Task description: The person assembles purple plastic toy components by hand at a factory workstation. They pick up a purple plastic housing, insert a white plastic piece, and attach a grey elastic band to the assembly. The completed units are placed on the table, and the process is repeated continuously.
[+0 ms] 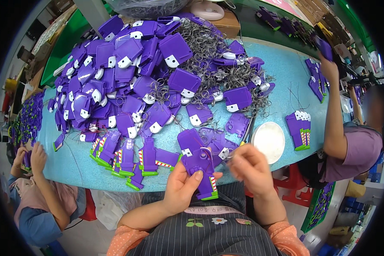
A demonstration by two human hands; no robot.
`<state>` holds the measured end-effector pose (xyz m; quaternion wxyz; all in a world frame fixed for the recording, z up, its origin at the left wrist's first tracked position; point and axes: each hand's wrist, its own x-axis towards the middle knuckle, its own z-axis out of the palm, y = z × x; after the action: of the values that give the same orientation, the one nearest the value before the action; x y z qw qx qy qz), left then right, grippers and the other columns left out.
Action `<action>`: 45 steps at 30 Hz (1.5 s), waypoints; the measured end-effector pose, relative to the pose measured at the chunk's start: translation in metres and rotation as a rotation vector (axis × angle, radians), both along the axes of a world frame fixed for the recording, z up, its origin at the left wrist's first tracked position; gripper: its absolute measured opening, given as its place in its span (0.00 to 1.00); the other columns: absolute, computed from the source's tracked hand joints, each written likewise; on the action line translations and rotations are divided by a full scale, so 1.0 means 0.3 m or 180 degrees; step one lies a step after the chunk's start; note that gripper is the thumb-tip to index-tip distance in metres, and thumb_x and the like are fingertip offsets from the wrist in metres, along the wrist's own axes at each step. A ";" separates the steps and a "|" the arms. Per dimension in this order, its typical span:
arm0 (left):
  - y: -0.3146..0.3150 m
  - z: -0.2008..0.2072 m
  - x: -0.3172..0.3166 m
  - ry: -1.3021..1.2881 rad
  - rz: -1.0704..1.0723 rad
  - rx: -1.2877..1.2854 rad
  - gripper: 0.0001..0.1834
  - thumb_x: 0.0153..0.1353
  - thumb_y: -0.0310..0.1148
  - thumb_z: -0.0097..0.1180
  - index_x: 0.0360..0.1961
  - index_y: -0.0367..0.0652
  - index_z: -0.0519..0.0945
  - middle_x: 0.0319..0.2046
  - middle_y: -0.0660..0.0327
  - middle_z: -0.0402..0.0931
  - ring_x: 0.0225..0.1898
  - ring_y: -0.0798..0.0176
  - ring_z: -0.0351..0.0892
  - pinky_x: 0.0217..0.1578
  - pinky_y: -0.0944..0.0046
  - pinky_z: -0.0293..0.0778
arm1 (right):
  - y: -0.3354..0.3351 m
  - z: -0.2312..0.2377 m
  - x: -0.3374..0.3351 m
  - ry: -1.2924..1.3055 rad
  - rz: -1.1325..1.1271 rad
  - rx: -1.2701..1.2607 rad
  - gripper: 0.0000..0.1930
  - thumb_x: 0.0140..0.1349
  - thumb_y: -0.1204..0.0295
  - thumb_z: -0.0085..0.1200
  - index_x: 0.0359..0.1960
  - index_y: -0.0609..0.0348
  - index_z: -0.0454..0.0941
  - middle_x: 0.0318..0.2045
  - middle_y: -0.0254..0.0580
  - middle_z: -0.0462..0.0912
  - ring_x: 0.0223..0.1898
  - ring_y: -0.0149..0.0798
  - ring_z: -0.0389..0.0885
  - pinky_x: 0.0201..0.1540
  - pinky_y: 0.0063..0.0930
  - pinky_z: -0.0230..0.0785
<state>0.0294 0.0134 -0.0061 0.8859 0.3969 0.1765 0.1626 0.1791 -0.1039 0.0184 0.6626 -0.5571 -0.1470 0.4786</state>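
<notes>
A green crate (318, 208) at four o'clock, below the level of the surface (72, 170), held a mass of small purple parts; at eleven o'clock a clear plastic bag (145, 7) bulged at the far edge, dark contents showing dimly through it; a shallow white dish (268, 143) lay between three and four o'clock, round and pale.

The left hand (181, 190) came in from seven o'clock and gripped a purple piece (198, 161) at six o'clock — thumb across its face, fingers behind, green end pointing down; the right hand (251, 168) hung just beside it at four o'clock, fingers bent and tips drawn together, blurred; something thin and grey showed at those tips, but whether they pinched it could not be told.

The purple piece looked like moulded plastic, with a raised round boss and a red-and-white striped edge; at ten o'clock rose a heap of smooth purple shells (128, 51) with white corners; toward one o'clock grey coils (209, 55) lay tangled — thin, wiry, looped; striped, green-tipped parts (148, 158) overlapped at eight o'clock.
</notes>
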 end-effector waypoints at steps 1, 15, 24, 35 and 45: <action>0.004 -0.011 0.012 -0.0023 -0.0050 -0.0118 0.21 0.65 0.27 0.40 0.58 0.36 0.57 0.57 0.46 0.62 0.48 0.53 0.75 0.48 0.54 0.74 | 0.005 -0.016 -0.013 0.0425 0.0258 0.0182 0.04 0.64 0.72 0.47 0.36 0.60 0.68 0.30 0.40 0.78 0.20 0.24 0.67 0.20 0.12 0.56; 0.039 0.014 0.021 0.0107 -0.0549 -0.1355 0.15 0.65 0.29 0.42 0.52 0.35 0.65 0.46 0.50 0.73 0.46 0.54 0.77 0.47 0.59 0.75 | -0.023 -0.074 -0.059 0.0686 -0.0233 0.0489 0.03 0.61 0.75 0.49 0.33 0.61 0.71 0.24 0.30 0.69 0.21 0.20 0.61 0.21 0.15 0.51; 0.048 0.025 0.032 0.0173 -0.0305 -0.0672 0.16 0.65 0.28 0.42 0.53 0.35 0.63 0.46 0.50 0.73 0.46 0.55 0.77 0.47 0.59 0.75 | -0.025 -0.084 -0.057 0.1519 -0.0161 0.0587 0.06 0.59 0.76 0.50 0.37 0.63 0.70 0.30 0.34 0.71 0.21 0.21 0.63 0.22 0.14 0.54; 0.069 0.048 0.031 0.0356 -0.0492 -0.0435 0.17 0.64 0.27 0.43 0.53 0.35 0.63 0.45 0.52 0.74 0.43 0.58 0.78 0.44 0.61 0.75 | 0.005 -0.026 0.018 -0.1002 0.0409 0.0423 0.10 0.57 0.80 0.52 0.41 0.66 0.72 0.27 0.30 0.70 0.25 0.18 0.65 0.26 0.12 0.55; 0.089 0.018 0.035 0.0118 -0.1156 -0.1317 0.16 0.64 0.29 0.44 0.51 0.34 0.66 0.43 0.52 0.75 0.42 0.56 0.79 0.44 0.61 0.76 | -0.034 -0.067 0.034 0.0690 0.0558 0.0985 0.05 0.59 0.76 0.52 0.34 0.65 0.71 0.27 0.38 0.73 0.21 0.26 0.71 0.20 0.16 0.61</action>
<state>0.0400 0.0401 -0.0006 0.9594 0.2356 0.1481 -0.0457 0.1894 -0.1140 -0.0017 0.7080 -0.3791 -0.1946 0.5633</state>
